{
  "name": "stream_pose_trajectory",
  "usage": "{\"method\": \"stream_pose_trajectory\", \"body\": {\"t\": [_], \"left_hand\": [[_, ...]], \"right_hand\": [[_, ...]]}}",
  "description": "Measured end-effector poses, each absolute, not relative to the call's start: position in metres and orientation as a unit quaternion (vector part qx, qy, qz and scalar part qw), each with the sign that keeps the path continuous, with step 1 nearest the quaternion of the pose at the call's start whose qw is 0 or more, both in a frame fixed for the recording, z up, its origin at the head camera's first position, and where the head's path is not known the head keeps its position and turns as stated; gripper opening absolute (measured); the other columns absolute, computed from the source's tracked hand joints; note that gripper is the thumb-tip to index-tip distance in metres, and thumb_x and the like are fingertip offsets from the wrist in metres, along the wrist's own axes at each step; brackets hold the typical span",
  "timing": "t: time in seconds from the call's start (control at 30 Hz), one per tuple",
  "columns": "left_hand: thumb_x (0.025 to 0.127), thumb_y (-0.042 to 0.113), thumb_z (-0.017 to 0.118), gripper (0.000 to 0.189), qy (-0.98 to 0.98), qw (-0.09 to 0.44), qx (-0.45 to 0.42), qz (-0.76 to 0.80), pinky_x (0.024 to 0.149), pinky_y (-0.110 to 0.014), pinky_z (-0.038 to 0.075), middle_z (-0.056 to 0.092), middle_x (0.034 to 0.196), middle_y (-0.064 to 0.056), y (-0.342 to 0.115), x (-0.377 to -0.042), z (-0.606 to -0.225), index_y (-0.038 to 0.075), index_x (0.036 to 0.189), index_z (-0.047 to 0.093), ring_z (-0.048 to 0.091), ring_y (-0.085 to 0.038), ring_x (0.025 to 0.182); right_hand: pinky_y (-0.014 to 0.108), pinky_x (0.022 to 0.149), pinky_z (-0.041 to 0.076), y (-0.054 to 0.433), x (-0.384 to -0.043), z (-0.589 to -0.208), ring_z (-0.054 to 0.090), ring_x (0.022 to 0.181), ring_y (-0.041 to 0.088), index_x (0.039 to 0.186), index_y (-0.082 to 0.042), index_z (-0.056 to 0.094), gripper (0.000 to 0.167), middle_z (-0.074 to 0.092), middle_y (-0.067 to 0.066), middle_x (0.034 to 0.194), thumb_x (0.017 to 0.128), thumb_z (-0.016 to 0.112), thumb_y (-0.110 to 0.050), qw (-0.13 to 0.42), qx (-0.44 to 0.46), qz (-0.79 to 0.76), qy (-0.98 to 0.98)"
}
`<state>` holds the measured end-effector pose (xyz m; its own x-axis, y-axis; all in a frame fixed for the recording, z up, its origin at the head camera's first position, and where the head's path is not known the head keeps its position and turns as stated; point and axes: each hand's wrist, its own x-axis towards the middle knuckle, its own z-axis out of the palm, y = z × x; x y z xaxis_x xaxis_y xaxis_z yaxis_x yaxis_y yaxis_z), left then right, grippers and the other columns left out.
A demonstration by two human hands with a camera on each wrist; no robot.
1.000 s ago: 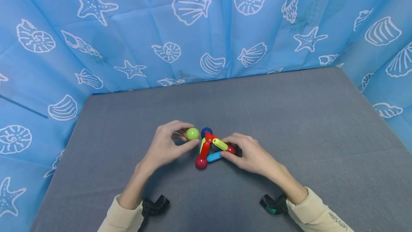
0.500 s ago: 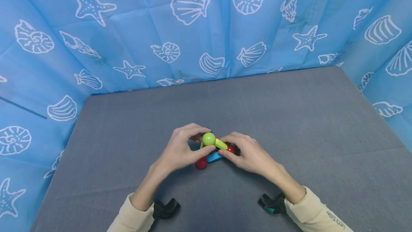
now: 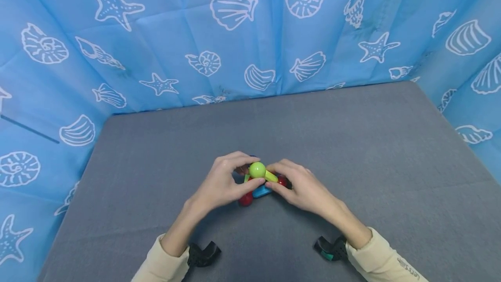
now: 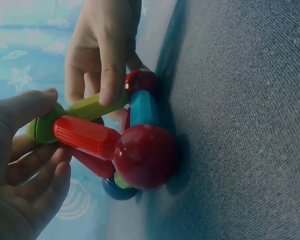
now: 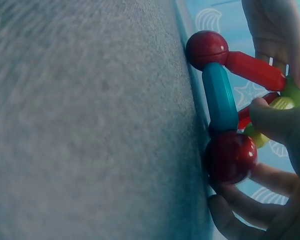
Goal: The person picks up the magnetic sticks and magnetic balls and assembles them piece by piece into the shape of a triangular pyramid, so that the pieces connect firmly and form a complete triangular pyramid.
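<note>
A small pyramid of magnetic sticks and balls stands on the grey cloth. My left hand (image 3: 227,179) pinches the light green ball (image 3: 257,170) at its top between thumb and fingers. In the left wrist view that ball touches the ends of a red stick (image 4: 85,136) and a yellow-green stick (image 4: 91,106). My right hand (image 3: 301,186) pinches the yellow-green stick, its other fingers near the right red ball (image 5: 231,157). A blue stick (image 5: 220,97) joins this ball to another red ball (image 5: 207,49). The dark blue ball (image 4: 119,190) at the back is mostly hidden.
A grey cloth-covered table (image 3: 352,142) lies under the pyramid. Behind it and at the sides hangs a blue curtain (image 3: 235,42) with white shells and starfish. Black wrist mounts (image 3: 203,254) sit below both forearms.
My left hand has carried the light green ball rightward onto the top of the pyramid, where it meets the stick ends. My right hand stays nearly in place.
</note>
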<state>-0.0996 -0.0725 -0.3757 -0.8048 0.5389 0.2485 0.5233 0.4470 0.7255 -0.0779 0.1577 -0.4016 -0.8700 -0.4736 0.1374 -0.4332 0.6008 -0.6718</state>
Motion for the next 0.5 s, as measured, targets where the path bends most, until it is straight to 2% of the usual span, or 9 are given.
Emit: {"method": "stream_pose_trajectory", "body": {"t": [0.27,0.5], "left_hand": [[0.088,0.021,0.081,0.038,0.849,0.015,0.317,0.422,0.073,-0.027,0.06,0.074,0.108,-0.008,-0.072,-0.1,-0.375,0.003,0.12,0.072,0.068,-0.015,0.083],[0.094,0.013,0.072,0.034,0.813,0.061,0.336,0.472,0.078,-0.029,0.06,0.072,0.114,-0.006,-0.088,-0.11,-0.387,0.006,0.127,0.069,0.067,-0.01,0.09]], "right_hand": [[0.033,0.085,0.058,0.159,-0.077,-0.403,0.068,0.102,0.009,0.124,-0.018,0.07,0.028,0.071,-0.003,0.116,0.096,0.072,-0.026,0.033,-0.257,-0.368,0.893],[0.033,0.085,0.058,0.16,-0.077,-0.403,0.067,0.101,0.009,0.124,-0.017,0.07,0.03,0.071,-0.002,0.117,0.096,0.073,-0.027,0.028,-0.252,-0.371,0.893]]}}
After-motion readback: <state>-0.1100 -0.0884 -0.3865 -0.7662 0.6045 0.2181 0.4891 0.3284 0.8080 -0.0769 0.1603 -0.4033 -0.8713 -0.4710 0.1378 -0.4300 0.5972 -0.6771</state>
